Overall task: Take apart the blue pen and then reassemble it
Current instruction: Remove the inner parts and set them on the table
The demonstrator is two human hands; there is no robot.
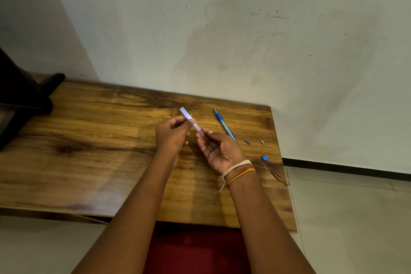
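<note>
Inspection or fitting seems the step in hand: above the counter, the right hand pinches the near end of a pale strip, the left hand grips its middle, and the next move likely calls for the blue cap or blue pen beyond.

The left forearm and right forearm, 2 in all, show bare along their whole visible length. Round the right wrist sits a bundle of threads: several turns of cream-white cord nearest the right hand, then thinner red, orange and yellow strands. A frayed cream tail hangs loose from it.
</note>
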